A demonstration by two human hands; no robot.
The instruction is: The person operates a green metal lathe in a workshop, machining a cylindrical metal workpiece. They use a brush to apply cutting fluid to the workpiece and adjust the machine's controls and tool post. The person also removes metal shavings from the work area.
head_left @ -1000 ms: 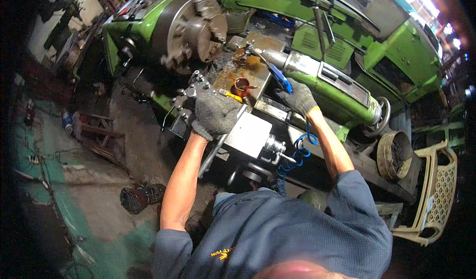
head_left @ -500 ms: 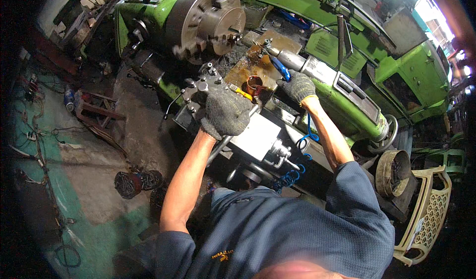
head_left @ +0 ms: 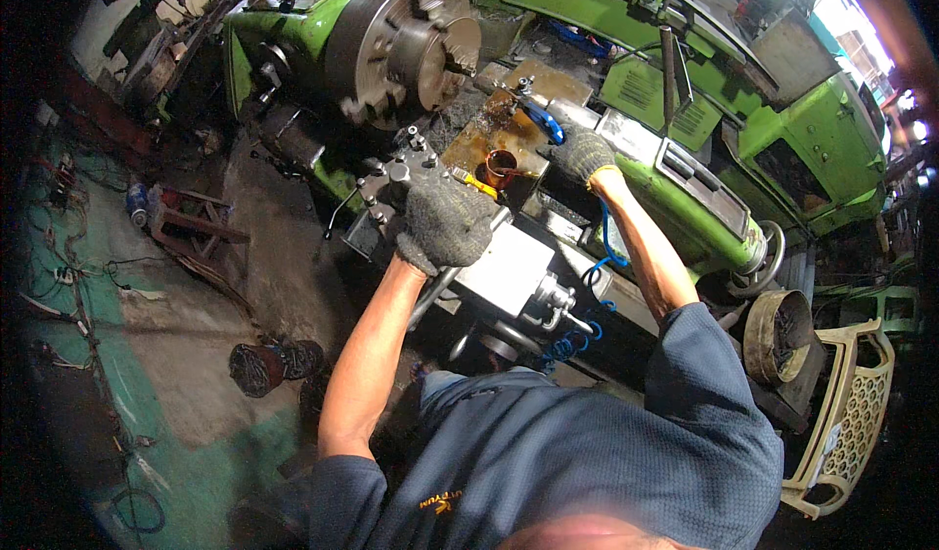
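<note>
Right grey-gloved hand (head_left: 581,153) clamps its grip round the blue plastic air gun (head_left: 543,122), by the oily brown plate (head_left: 481,132); left grey-gloved hand (head_left: 446,223) covers its grip, unclear; straying toward the blurred steel chuck (head_left: 377,56) risks snagging

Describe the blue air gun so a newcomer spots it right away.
Find the green lathe, then its round chuck near the top. Right of that, lower, the right hand holds the air gun. Its blue body sets it apart from the yellow tool and reddish cup nearby.
</note>
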